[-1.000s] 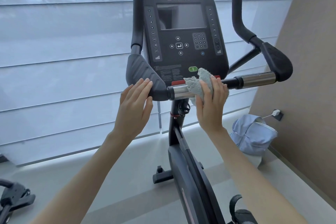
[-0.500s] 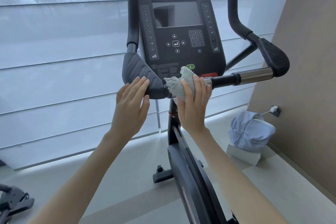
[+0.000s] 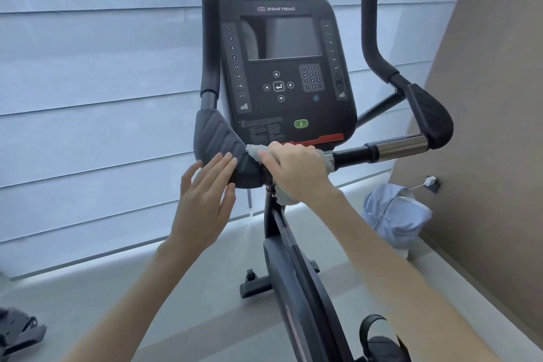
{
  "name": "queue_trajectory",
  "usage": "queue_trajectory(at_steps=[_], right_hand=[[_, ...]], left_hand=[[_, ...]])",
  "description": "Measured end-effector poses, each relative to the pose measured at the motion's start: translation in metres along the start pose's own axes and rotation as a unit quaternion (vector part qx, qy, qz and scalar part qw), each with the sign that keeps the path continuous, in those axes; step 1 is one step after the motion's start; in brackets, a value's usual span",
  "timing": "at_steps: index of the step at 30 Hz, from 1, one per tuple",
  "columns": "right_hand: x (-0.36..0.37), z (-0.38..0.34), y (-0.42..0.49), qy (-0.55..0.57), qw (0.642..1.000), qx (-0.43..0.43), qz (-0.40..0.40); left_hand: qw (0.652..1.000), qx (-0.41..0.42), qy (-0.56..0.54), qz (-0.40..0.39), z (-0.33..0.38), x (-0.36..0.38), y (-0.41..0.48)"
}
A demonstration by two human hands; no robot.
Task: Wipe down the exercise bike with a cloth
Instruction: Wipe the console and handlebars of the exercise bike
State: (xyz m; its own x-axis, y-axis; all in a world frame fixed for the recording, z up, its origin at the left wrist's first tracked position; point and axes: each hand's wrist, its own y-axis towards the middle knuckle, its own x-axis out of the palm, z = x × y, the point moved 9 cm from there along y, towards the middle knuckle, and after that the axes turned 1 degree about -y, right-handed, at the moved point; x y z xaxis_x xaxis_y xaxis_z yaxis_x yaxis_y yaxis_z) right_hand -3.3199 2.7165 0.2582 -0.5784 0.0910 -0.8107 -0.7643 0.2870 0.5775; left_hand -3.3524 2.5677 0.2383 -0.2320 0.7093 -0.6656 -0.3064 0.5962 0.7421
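Observation:
A black exercise bike [image 3: 296, 288] stands in front of me, its console [image 3: 282, 67] facing me with a dark screen. My right hand [image 3: 293, 170] grips a pale grey cloth [image 3: 254, 153] wrapped over the horizontal handlebar [image 3: 352, 156], right beside the left elbow pad [image 3: 217, 138]. Cloth ends stick out left, right and below the hand. My left hand [image 3: 205, 200] rests with straight fingers against the lower edge of that pad, holding nothing.
A light blue bag [image 3: 393, 214] sits on the floor at the right by a brown wall [image 3: 484, 126] with a socket [image 3: 432, 182]. White blinds [image 3: 102, 112] cover the window behind. Part of another machine [image 3: 17, 332] shows at the bottom left.
My right hand has slid the cloth leftward along the handlebar, from the metal sensor section to the junction with the left pad, and now wraps over the bar. The left hand stayed on the pad.

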Motion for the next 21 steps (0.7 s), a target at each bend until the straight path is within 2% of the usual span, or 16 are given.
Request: queue_trajectory(at_steps=[3,4,7,12,14,17,21], right_hand=[[0.015,0.044,0.013,0.005,0.982,0.064,-0.176],[0.018,0.057,0.014,0.012,0.974,0.088,-0.208],[0.019,0.077,0.017,0.021,0.965,0.137,-0.221],[0.029,0.041,0.025,0.002,0.965,0.107,-0.239],[0.031,0.014,0.024,-0.019,0.976,0.063,-0.209],[0.013,-0.009,0.005,-0.049,0.996,0.053,-0.059],[-0.01,0.004,-0.029,0.047,0.992,0.004,0.116]], left_hand=[[1.0,0.012,0.005,0.002,-0.001,-0.001,0.002],[1.0,0.014,0.004,0.004,-0.001,-0.002,0.002],[1.0,0.024,0.001,0.013,-0.003,-0.004,0.005],[0.999,0.044,0.002,0.02,-0.005,-0.005,0.006],[0.999,0.05,0.002,0.017,-0.005,-0.004,0.007],[0.998,0.058,-0.004,0.012,-0.007,-0.003,0.007],[0.998,0.063,-0.016,0.008,-0.009,-0.002,0.007]])
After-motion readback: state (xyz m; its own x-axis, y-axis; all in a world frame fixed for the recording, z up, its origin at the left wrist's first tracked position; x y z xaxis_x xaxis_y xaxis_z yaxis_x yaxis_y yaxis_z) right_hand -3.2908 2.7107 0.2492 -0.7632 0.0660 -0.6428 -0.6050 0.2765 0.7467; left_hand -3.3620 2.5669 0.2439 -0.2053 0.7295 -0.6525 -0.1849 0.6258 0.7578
